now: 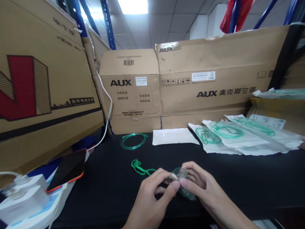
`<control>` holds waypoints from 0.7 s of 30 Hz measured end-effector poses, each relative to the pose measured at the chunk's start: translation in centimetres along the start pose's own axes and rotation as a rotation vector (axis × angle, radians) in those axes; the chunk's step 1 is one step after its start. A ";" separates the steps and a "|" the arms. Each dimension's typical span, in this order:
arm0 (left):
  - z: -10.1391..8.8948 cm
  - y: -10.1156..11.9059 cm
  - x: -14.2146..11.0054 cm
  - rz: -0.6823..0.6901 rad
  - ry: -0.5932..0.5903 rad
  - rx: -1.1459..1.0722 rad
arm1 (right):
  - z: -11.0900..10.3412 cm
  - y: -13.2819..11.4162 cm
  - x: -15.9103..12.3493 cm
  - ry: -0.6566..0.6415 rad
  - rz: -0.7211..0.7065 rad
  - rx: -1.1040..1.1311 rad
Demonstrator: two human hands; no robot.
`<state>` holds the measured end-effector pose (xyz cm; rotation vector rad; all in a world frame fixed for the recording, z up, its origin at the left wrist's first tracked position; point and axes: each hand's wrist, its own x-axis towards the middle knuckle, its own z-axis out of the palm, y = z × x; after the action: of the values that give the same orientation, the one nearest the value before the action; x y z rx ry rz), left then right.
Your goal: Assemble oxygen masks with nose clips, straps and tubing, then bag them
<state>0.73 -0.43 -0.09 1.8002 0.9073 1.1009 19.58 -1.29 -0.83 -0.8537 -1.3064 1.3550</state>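
My hands meet at the near edge of the worktop [238, 171], left hand [152, 197] beside right hand [202, 187], with the clear mask [178, 178] between them. The elastic strap [139, 167] lies just left of the mask. Behind it lies the coiled tubing [133, 140], and right of that an empty pouch [173, 136]. Sealed packets [238, 135] overlap at the far right. A phone [69, 168] rests at my left. Cardboard boxes [181, 82] stand along the back.
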 end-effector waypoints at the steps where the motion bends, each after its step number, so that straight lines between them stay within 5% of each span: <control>1: 0.0 0.0 0.0 -0.001 0.000 0.007 | 0.0 0.0 0.0 0.003 -0.006 -0.019; 21: -0.2 0.1 -0.2 0.013 -0.002 0.162 | 0.1 -1.2 -0.7 -0.085 0.026 -0.131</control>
<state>0.52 -0.60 -0.04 1.9404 1.0093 1.0586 19.87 -2.09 0.26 -0.9134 -1.4672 1.3501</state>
